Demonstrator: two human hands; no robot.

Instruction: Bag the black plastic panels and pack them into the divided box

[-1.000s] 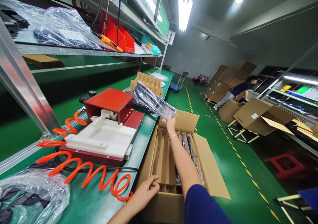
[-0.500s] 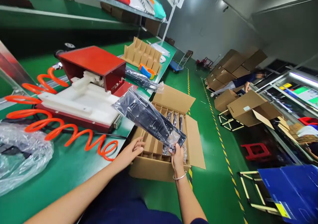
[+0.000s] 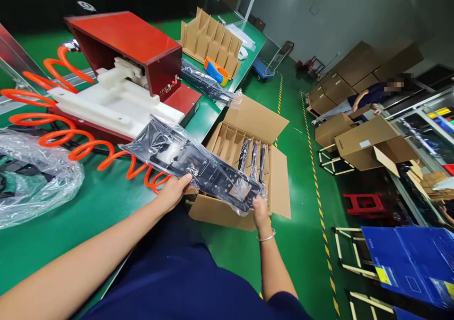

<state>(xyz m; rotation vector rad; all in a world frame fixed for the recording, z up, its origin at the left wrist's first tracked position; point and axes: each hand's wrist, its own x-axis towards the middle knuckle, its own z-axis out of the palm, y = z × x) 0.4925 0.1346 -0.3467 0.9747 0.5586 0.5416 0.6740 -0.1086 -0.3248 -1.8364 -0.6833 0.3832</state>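
Observation:
A long black part in a clear plastic bag [image 3: 209,168] is held between my two hands, above the near side of an open cardboard box [image 3: 280,182]. My left hand [image 3: 177,190] grips its lower edge near the middle, thumb on top and fingers hidden beneath. At the right end, my right hand [image 3: 260,211] is closed on the bag, a bracelet on its wrist. Inside the box, several bagged black parts [image 3: 254,159] stand upright between cardboard dividers [image 3: 230,142].
A red machine [image 3: 124,36] with a white bed and coiled orange hose [image 3: 81,152] occupies the green bench. Crumpled plastic [image 3: 64,173] lies at left. Behind are a divider set [image 3: 213,40] and tape dispenser [image 3: 217,71]. Another person [image 3: 372,95] is at the back right.
My left hand, earlier apart with loosely curled fingers, has taken hold of the bagged part. The part has shifted slightly left in view and lies flatter. The view has tilted down.

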